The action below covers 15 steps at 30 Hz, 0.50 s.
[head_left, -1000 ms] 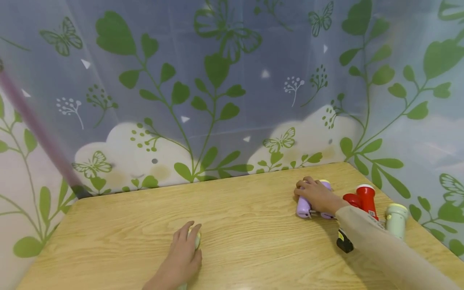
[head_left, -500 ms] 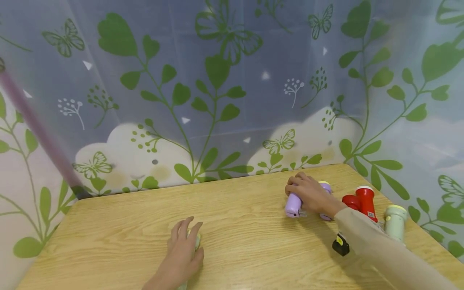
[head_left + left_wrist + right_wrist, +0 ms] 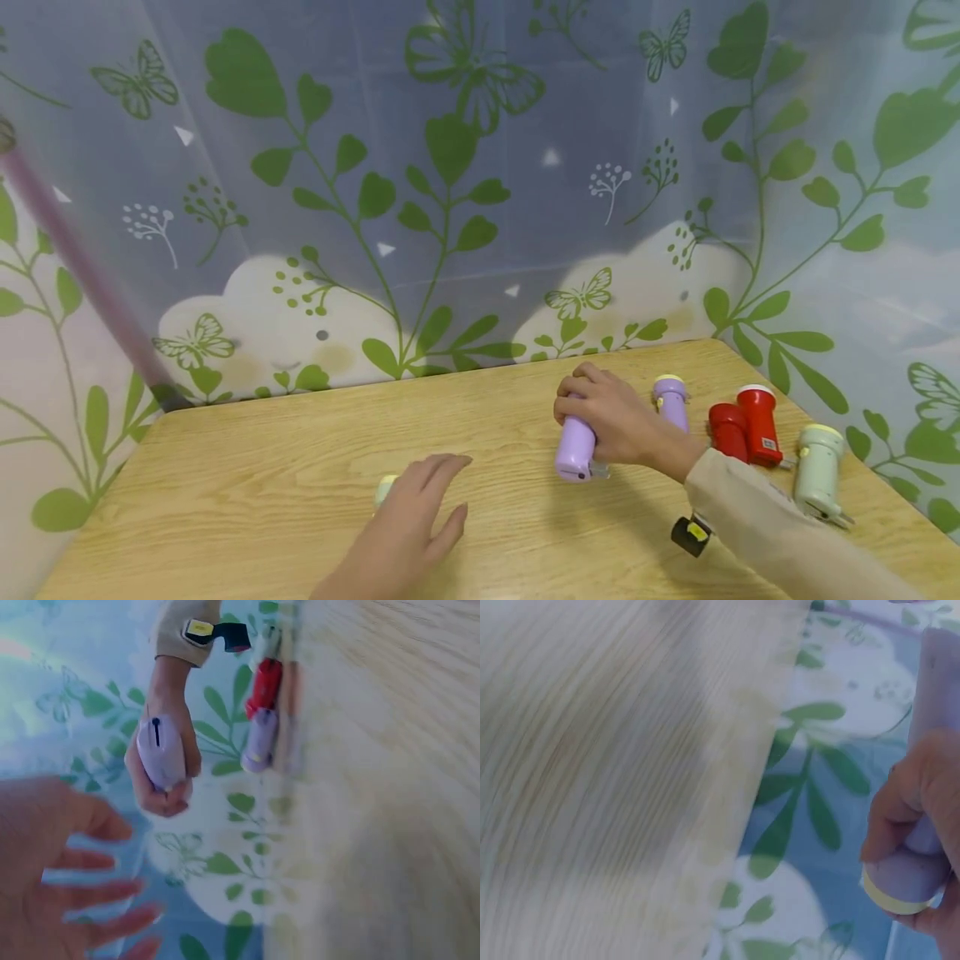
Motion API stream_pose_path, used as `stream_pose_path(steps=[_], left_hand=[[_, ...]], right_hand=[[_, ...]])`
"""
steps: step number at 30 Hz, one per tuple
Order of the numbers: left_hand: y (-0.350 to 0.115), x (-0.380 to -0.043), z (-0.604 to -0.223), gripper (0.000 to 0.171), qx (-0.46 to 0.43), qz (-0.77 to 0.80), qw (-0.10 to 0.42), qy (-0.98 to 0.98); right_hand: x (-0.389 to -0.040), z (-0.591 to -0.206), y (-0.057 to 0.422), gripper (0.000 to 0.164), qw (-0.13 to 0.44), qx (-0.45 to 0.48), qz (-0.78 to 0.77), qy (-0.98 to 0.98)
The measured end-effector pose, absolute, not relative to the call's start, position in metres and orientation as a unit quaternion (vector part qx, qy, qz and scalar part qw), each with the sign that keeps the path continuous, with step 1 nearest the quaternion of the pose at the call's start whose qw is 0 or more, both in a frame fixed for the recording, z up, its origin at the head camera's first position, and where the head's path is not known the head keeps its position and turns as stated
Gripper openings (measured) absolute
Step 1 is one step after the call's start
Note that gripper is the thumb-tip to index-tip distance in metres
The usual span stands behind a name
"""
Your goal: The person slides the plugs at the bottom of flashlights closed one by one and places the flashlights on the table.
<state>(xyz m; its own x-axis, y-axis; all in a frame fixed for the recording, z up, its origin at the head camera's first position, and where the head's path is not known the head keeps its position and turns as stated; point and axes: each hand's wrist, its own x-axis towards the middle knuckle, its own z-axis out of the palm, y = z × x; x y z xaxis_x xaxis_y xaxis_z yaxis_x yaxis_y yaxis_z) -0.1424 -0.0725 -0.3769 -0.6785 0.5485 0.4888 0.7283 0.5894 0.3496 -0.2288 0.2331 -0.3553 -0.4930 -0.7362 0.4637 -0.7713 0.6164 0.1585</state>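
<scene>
My right hand (image 3: 611,417) grips a purple flashlight (image 3: 575,450) by its body, above the table; a clear prong piece sticks out at its lower end. In the right wrist view the fingers curl round the flashlight (image 3: 907,877) near its yellow-rimmed head. My left hand (image 3: 408,521) is above the table, holding nothing, and its fingers (image 3: 112,892) are spread in the left wrist view. Partly hidden behind it is a pale green flashlight (image 3: 385,488) with a yellow rim. A second purple flashlight (image 3: 671,402) lies to the right of my right hand.
Two red flashlights (image 3: 760,425) and another pale green flashlight (image 3: 817,471) lie along the right side of the wooden table (image 3: 285,442). A leaf-patterned curtain (image 3: 480,208) stands along the table's back and sides. A black strap device (image 3: 691,536) is at the right sleeve.
My right hand has carried the purple flashlight leftward and nearer, away from the second purple one. My left hand has come off the green flashlight and moved right.
</scene>
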Motion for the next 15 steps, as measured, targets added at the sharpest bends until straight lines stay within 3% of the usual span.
stream_pose_path(steps=[6, 15], left_hand=[[-0.060, -0.132, -0.365, 0.045, -0.489, -0.278, 0.134, -0.816], [-0.039, -0.122, -0.349, 0.041, -0.544, -0.296, 0.236, -0.749]], right_hand=[[-0.213, -0.345, 0.215, 0.041, 0.268, 0.444, 0.055, -0.853], [-0.187, -0.331, 0.191, 0.036, 0.283, 0.474, 0.087, -0.829]])
